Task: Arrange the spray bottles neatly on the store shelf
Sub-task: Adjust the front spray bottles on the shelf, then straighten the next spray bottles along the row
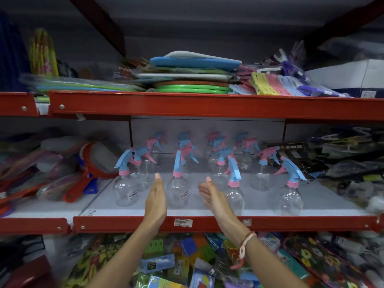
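Several clear spray bottles with pink and blue trigger heads stand in rows on the white middle shelf [207, 212]. One front bottle [177, 189] stands between my two hands. My left hand [156, 197] is open, flat and upright just left of it. My right hand [212, 194] is open with its thumb up, a short gap to the bottle's right. Neither hand holds anything. Further front bottles stand at the left [124, 191], right of my right hand [234, 196] and at the far right [291, 196].
A red shelf lip [207, 223] with a price tag runs under my wrists. Red-handled sieves [91, 165] crowd the shelf's left side, dark packaged goods [342, 163] the right. Stacked flat items [193, 73] fill the upper shelf; colourful packets [166, 262] lie below.
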A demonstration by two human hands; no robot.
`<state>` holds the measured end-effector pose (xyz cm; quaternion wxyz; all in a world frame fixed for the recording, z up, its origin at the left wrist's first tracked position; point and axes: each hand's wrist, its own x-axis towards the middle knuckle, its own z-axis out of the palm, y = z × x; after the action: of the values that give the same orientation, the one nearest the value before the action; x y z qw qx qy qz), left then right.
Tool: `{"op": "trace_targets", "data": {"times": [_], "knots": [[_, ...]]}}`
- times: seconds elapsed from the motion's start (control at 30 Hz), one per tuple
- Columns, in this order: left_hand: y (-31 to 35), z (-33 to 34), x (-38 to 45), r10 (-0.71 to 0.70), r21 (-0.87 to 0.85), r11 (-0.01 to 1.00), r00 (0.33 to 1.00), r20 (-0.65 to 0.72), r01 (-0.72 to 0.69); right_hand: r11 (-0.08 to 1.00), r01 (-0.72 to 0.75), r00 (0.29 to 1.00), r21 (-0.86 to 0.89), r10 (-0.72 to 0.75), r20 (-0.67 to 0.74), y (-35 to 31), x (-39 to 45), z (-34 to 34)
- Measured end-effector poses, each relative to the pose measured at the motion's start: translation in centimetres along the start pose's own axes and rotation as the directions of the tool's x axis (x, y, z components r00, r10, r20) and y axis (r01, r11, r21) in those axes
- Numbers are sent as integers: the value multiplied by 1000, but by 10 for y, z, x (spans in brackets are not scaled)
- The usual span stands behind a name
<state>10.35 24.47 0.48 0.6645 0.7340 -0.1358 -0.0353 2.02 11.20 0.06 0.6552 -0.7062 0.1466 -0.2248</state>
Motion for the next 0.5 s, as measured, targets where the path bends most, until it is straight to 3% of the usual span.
{"op": "trace_targets", "data": {"times": [0.1, 0.2, 0.5], "knots": [[12, -6, 8, -41, 48, 998, 983, 181, 33, 995, -93, 990, -21, 95, 103, -3, 15, 23], [18, -6, 13, -28, 42, 999, 953, 302, 16, 996, -91, 987, 3, 90, 132, -9, 19, 37], [13, -21, 4, -40, 42, 999, 893, 448, 23, 996, -91, 976, 4, 89, 198, -14, 1, 40]]}}
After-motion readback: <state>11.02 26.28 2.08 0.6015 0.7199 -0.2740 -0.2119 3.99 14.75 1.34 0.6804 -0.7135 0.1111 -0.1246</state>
